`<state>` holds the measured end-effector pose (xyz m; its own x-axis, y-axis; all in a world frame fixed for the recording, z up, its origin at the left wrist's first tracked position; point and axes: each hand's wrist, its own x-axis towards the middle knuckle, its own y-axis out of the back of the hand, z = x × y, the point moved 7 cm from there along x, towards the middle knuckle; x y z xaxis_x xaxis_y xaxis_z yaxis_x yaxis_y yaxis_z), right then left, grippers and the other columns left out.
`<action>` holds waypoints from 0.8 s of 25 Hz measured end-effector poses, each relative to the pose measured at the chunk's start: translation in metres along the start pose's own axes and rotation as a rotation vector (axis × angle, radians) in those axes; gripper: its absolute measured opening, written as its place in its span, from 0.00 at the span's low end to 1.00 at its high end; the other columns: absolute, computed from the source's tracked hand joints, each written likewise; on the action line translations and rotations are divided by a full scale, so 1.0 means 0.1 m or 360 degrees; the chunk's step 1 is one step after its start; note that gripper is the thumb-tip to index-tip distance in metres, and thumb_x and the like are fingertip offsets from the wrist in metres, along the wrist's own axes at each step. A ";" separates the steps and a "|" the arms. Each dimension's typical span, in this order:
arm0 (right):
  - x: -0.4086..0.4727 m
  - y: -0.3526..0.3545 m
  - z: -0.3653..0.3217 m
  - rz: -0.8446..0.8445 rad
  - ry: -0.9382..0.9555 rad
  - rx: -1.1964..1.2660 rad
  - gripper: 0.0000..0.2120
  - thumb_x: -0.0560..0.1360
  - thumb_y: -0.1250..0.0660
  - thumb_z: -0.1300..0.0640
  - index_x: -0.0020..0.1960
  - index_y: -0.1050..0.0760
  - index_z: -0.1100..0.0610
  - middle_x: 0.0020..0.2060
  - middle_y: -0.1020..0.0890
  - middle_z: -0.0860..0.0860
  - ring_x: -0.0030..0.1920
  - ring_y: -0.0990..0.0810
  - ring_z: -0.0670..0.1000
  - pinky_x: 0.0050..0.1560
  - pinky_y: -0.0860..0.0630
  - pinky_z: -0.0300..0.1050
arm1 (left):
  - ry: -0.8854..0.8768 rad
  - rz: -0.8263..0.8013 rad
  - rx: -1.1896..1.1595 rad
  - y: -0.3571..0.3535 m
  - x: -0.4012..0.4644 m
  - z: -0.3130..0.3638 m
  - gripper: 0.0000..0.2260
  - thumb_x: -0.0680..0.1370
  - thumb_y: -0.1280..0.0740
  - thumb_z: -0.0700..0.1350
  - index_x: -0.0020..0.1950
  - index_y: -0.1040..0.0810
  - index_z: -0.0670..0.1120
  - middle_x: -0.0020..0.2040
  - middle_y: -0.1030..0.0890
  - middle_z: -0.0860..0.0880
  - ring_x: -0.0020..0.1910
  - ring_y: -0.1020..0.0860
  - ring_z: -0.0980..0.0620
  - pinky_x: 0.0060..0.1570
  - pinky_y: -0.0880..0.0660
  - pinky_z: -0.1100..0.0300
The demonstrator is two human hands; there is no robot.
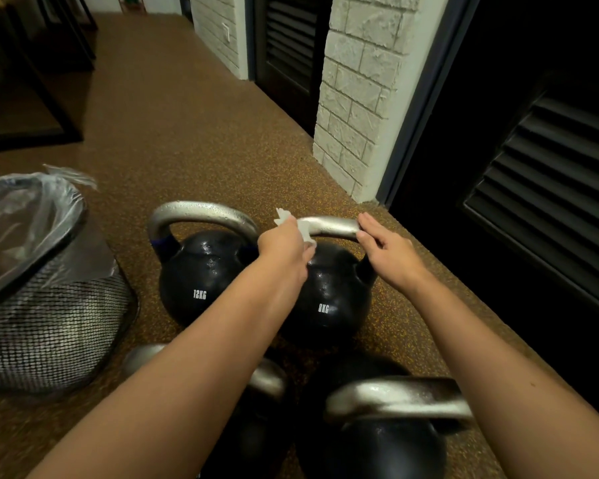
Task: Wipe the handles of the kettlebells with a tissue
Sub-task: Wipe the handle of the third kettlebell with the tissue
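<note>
Kettlebell handle (329, 225) was being wiped.
Tissue (286, 217) was gripped by the left hand (284, 248); the right hand (388, 252) was curled round the handle. The thin tissue could be torn.

Bin (49, 305) left of four kettlebells (201, 271)

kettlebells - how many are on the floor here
4. The 12KG kettlebell stands back left and the 8KG kettlebell back right, under both hands. Two nearer ones: one front right, one front left mostly hidden by the left forearm. More may sit below frame.
</note>
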<state>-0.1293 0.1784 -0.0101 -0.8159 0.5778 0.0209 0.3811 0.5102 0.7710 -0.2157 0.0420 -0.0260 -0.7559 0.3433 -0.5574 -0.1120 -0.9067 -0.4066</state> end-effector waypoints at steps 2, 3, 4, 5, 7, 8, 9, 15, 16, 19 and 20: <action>0.01 -0.01 0.00 0.0003 -0.0008 0.0000 0.21 0.81 0.45 0.50 0.73 0.39 0.48 0.74 0.40 0.42 0.74 0.42 0.46 0.75 0.49 0.50 | 0.0140 -0.0054 -0.0377 -0.13 -0.04 -0.05 0.16 0.82 0.44 0.41 0.70 0.36 0.38 0.67 0.30 0.37 0.65 0.28 0.39 0.65 0.31 0.50; 0.01 -0.02 0.00 0.0004 -0.0010 0.0008 0.21 0.81 0.45 0.49 0.73 0.39 0.48 0.74 0.40 0.42 0.74 0.42 0.46 0.75 0.49 0.50 | 0.0192 -0.0071 -0.0490 -0.19 -0.05 -0.08 0.17 0.82 0.45 0.40 0.70 0.37 0.37 0.68 0.32 0.36 0.66 0.30 0.39 0.67 0.34 0.50; 0.02 -0.02 0.01 0.0006 -0.0009 0.0021 0.21 0.81 0.46 0.49 0.73 0.39 0.48 0.73 0.40 0.42 0.74 0.42 0.45 0.75 0.49 0.50 | 0.0220 -0.0079 -0.0534 -0.24 -0.05 -0.13 0.17 0.82 0.46 0.40 0.70 0.38 0.36 0.69 0.33 0.36 0.67 0.31 0.40 0.68 0.35 0.50; 0.02 -0.03 0.01 0.0004 -0.0007 0.0037 0.21 0.81 0.46 0.50 0.73 0.38 0.48 0.73 0.40 0.42 0.74 0.42 0.45 0.75 0.50 0.50 | 0.0242 -0.0103 -0.0513 -0.29 -0.08 -0.19 0.17 0.82 0.46 0.40 0.71 0.39 0.36 0.70 0.33 0.36 0.68 0.31 0.40 0.69 0.36 0.51; 0.03 -0.01 0.02 -0.0008 -0.0014 0.0084 0.21 0.81 0.46 0.50 0.73 0.38 0.49 0.73 0.40 0.43 0.74 0.42 0.45 0.76 0.50 0.50 | 0.0275 -0.0167 -0.0500 -0.33 -0.10 -0.31 0.19 0.83 0.47 0.41 0.73 0.41 0.38 0.71 0.35 0.35 0.69 0.33 0.39 0.69 0.38 0.51; 0.02 -0.01 0.01 -0.0010 -0.0018 0.0105 0.21 0.81 0.46 0.50 0.73 0.38 0.50 0.74 0.40 0.43 0.74 0.43 0.45 0.76 0.50 0.50 | 0.0290 -0.0190 -0.0538 -0.33 -0.08 -0.34 0.19 0.83 0.47 0.41 0.74 0.43 0.38 0.71 0.36 0.34 0.69 0.34 0.38 0.69 0.40 0.50; 0.02 -0.01 0.01 -0.0011 -0.0025 0.0116 0.21 0.81 0.46 0.50 0.73 0.38 0.49 0.74 0.40 0.43 0.74 0.43 0.45 0.76 0.50 0.51 | 0.0292 -0.0172 -0.0577 -0.29 -0.04 -0.33 0.20 0.83 0.47 0.41 0.74 0.43 0.38 0.71 0.37 0.33 0.69 0.34 0.38 0.70 0.41 0.49; 0.01 -0.02 -0.01 -0.0009 -0.0042 0.0089 0.22 0.80 0.47 0.46 0.73 0.39 0.48 0.74 0.41 0.43 0.74 0.44 0.45 0.75 0.52 0.49 | 0.0349 -0.0092 -0.0682 -0.05 0.01 -0.18 0.19 0.83 0.50 0.38 0.72 0.42 0.33 0.72 0.37 0.38 0.71 0.37 0.40 0.68 0.39 0.57; 0.00 -0.02 -0.01 -0.0009 -0.0042 0.0088 0.22 0.80 0.47 0.46 0.73 0.39 0.48 0.74 0.41 0.43 0.74 0.43 0.45 0.75 0.52 0.49 | 0.0340 -0.0110 -0.0650 -0.08 -0.04 -0.24 0.19 0.83 0.50 0.38 0.72 0.43 0.32 0.72 0.38 0.38 0.71 0.38 0.41 0.67 0.39 0.59; 0.00 -0.02 -0.01 -0.0013 -0.0044 0.0110 0.22 0.80 0.46 0.46 0.73 0.39 0.48 0.74 0.41 0.43 0.74 0.43 0.44 0.75 0.50 0.52 | 0.0461 -0.0200 -0.0864 -0.24 -0.04 -0.43 0.20 0.83 0.50 0.41 0.73 0.45 0.34 0.71 0.38 0.33 0.71 0.38 0.38 0.72 0.43 0.50; 0.00 -0.02 0.00 -0.0011 -0.0046 0.0119 0.22 0.80 0.46 0.46 0.73 0.39 0.48 0.74 0.40 0.43 0.74 0.43 0.45 0.75 0.50 0.53 | 0.0457 -0.0218 -0.0897 -0.26 -0.02 -0.43 0.20 0.83 0.49 0.42 0.74 0.45 0.35 0.71 0.37 0.33 0.71 0.37 0.37 0.71 0.42 0.47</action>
<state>-0.1298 0.1770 -0.0113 -0.8061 0.5917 -0.0036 0.4076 0.5597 0.7215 -0.1828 0.0758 -0.0453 -0.5472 0.5696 -0.6133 0.2196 -0.6093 -0.7619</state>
